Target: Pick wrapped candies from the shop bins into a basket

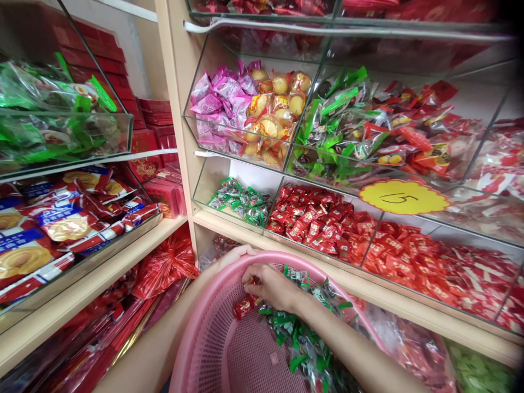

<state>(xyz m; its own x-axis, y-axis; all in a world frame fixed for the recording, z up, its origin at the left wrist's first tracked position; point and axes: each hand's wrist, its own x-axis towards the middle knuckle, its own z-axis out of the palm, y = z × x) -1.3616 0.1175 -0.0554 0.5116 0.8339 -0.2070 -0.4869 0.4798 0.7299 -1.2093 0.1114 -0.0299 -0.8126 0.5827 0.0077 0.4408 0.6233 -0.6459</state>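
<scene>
My left hand (237,254) is closed over the far rim of a pink plastic basket (204,305), its fingers partly hidden. Inside the basket, my right hand (270,285) has its fingers curled in a pinch on a red-wrapped candy at the left inner wall. Another red-wrapped candy (244,307) shows just below those fingers. Green-and-clear wrapped candies (303,333) lie along the basket's right side, partly under my right forearm. A small pale square (274,358) shows on the basket floor.
Ahead, a glass-fronted shelf bin holds red-wrapped candies (311,221) beside green-wrapped ones (241,202). Above are purple packets (225,95), yellow cakes (276,114) and a yellow tag (404,197) marked 15. Biscuit packets (61,218) fill the left shelf. The wooden shelf edge (229,229) runs close behind the basket.
</scene>
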